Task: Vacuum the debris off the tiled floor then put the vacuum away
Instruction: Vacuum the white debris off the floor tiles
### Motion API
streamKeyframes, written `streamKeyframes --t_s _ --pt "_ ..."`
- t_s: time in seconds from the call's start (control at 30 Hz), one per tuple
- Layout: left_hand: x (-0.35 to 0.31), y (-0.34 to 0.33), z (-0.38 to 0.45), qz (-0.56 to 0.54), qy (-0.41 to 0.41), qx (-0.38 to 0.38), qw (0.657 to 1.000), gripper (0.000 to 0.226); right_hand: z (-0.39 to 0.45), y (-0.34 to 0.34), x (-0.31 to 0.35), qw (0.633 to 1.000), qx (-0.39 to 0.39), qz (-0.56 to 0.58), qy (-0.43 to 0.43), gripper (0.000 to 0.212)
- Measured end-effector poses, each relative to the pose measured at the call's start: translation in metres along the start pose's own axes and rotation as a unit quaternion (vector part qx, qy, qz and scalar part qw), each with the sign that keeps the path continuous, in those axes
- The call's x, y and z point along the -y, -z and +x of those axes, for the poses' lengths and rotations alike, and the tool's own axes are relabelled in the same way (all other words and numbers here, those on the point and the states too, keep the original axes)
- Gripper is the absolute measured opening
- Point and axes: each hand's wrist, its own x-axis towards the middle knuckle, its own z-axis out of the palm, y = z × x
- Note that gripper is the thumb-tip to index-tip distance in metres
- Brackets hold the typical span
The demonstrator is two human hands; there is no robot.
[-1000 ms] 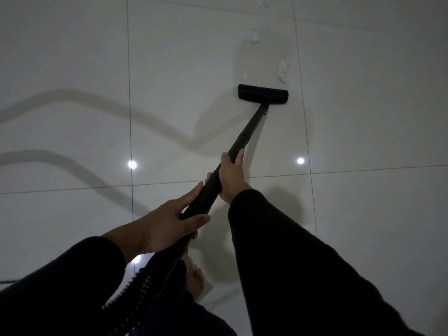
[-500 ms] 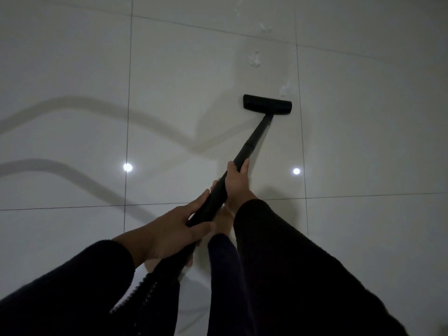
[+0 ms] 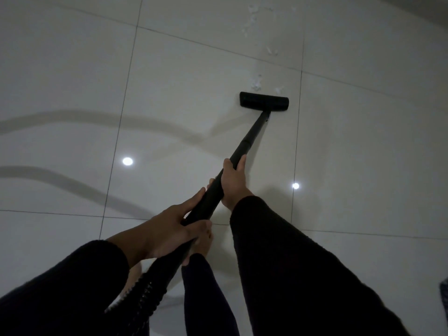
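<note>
Both the left hand (image 3: 169, 229) and right hand (image 3: 234, 183) wrap tight around the stiff vacuum pole (image 3: 252, 134). White bits (image 3: 257, 82), likely light, lie just past its head (image 3: 264, 101).

Partly unseen: hose (image 3: 145, 294) cut off at the lower edge behind the left sleeve (image 3: 63, 292); wand (image 3: 213, 192) hidden where both hands wrap it; dark object (image 3: 444, 297) clipped at the lower right edge, unidentifiable; debris (image 3: 257, 82) at upper centre too small to identify.
</note>
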Motion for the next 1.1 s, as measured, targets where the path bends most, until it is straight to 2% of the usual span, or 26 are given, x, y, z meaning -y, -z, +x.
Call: streamKeyframes --t_s 0.3,0.63,0.87,1.1 --pt "-0.040 0.008 0.010 -0.026 0.001 -0.010 1.000 0.077 0.009 0.003 0.044 1.000 0.015 -0.010 0.012 0.064" --pt "-0.051 0.010 0.021 -0.027 0.008 -0.025 0.999 0.077 0.023 0.001 0.054 0.999 0.032 -0.018 -0.002 0.065" --pt "-0.061 0.032 0.027 -0.002 -0.001 -0.047 0.999 0.076 0.032 -0.020 0.071 0.999 0.036 -0.011 -0.011 0.064" --pt "-0.078 0.073 0.049 -0.060 0.000 -0.028 0.998 0.079 0.056 -0.049 0.105 0.999 0.037 0.002 -0.006 0.063"
